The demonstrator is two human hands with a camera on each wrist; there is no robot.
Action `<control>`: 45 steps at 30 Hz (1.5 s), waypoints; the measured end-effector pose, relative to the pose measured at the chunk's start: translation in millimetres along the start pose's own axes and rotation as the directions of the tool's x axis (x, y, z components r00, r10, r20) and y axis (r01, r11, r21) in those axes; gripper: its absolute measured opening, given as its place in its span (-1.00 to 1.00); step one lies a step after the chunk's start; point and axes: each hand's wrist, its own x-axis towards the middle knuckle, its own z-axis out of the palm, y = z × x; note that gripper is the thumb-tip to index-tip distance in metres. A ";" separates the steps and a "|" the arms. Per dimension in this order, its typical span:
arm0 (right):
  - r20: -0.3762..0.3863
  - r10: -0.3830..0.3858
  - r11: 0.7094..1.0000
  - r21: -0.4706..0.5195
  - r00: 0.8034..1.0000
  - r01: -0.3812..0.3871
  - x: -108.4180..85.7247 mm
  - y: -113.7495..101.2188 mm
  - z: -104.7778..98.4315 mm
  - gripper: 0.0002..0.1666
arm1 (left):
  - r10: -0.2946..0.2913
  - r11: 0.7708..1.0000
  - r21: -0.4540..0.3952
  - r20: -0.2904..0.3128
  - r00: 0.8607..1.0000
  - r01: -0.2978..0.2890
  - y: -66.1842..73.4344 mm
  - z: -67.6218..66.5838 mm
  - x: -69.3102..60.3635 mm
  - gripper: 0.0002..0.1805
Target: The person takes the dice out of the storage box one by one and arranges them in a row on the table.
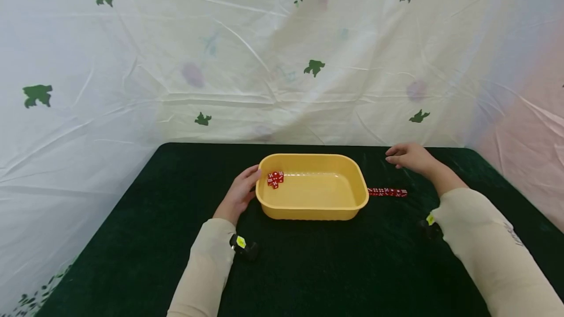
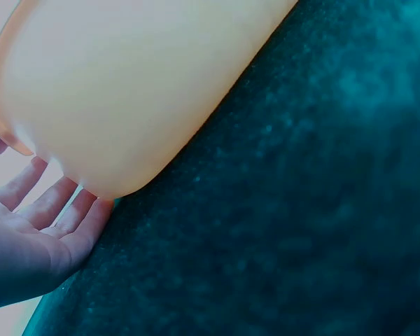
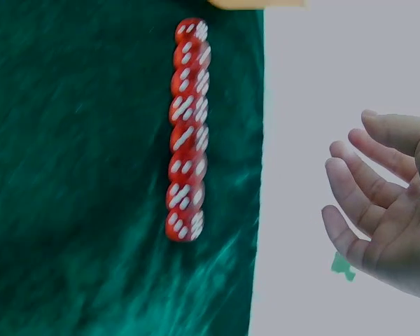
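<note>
Red dice (image 3: 187, 166) lie in two places as I watch from my end: a straight row on the dark green cloth (image 1: 132, 248), just right of the yellow basin (image 1: 317, 214), and a small cluster (image 1: 275, 179) inside the basin, at its left end. From the right wrist camera I count eight in the row, set close one against another and running left to right, away from the basin's right end.

On the left I have the left hand (image 1: 241, 192) at the basin's left end, fingers spread and loosely extended, their tips touching the outside of its wall near the rim. I cannot tell how firmly they press.

Over on the right, the right hand (image 1: 411, 157) is raised on the far side of the row, apart from the dice. Its fingers are slightly bent, thumb and fingertips apart, with nothing between them.

Pale sleeves (image 1: 204, 268) cover both forearms. Behind the far edge of the table I see a whitish curtain (image 1: 251, 126) printed with green leaf shapes.
</note>
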 end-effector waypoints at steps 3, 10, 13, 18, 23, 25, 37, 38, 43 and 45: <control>-0.008 -0.024 1.000 0.019 1.000 0.024 4.7 -12.3 0.1 -0.50 | 0.003 1.000 -0.003 0.004 1.000 -0.003 0.1 0.6 0.1 -0.58; -0.037 -0.069 0.997 0.021 0.997 0.070 15.6 -40.6 2.6 -0.52 | -0.005 1.000 -0.001 -0.002 1.000 0.005 0.4 0.4 -0.3 -0.60; -0.044 -0.086 0.996 0.017 0.995 0.087 21.2 -51.8 5.4 -0.54 | -0.004 1.000 0.001 0.001 1.000 0.004 -0.4 -0.5 0.0 -0.60; -0.050 -0.121 0.991 0.047 0.991 0.123 32.6 -71.9 16.3 -0.61 | -0.008 1.000 0.005 -0.009 1.000 0.008 -1.1 -1.5 0.6 -0.59; -0.046 -0.157 0.984 0.079 0.987 0.160 42.6 -93.6 32.9 -0.65 | -0.007 1.000 0.007 -0.014 1.000 0.007 -0.9 -1.9 0.8 -0.58; -0.036 -0.180 0.979 0.096 0.983 0.182 44.9 -101.8 39.4 -0.65 | -0.005 1.000 0.005 -0.011 1.000 0.005 -0.9 -1.8 1.1 -0.59; 0.017 -0.247 0.932 0.279 0.969 0.233 55.7 -141.8 81.7 -0.73 | -0.010 1.000 0.006 -0.012 1.000 0.010 -0.9 -1.9 2.6 -0.58; 0.020 -0.253 0.928 0.288 0.967 0.237 56.7 -144.3 86.2 -0.73 | -0.009 1.000 0.005 -0.009 1.000 0.009 -0.7 -1.9 2.5 -0.58; 0.039 -0.266 0.914 0.328 0.963 0.239 61.0 -153.7 106.6 -0.73 | -0.009 1.000 0.010 -0.002 1.000 0.009 0.2 -1.7 1.9 -0.60; 0.045 -0.258 0.916 0.328 0.965 0.230 61.8 -157.2 113.0 -0.73 | -0.005 1.000 0.013 0.002 1.000 0.005 0.5 -1.7 1.8 -0.59</control>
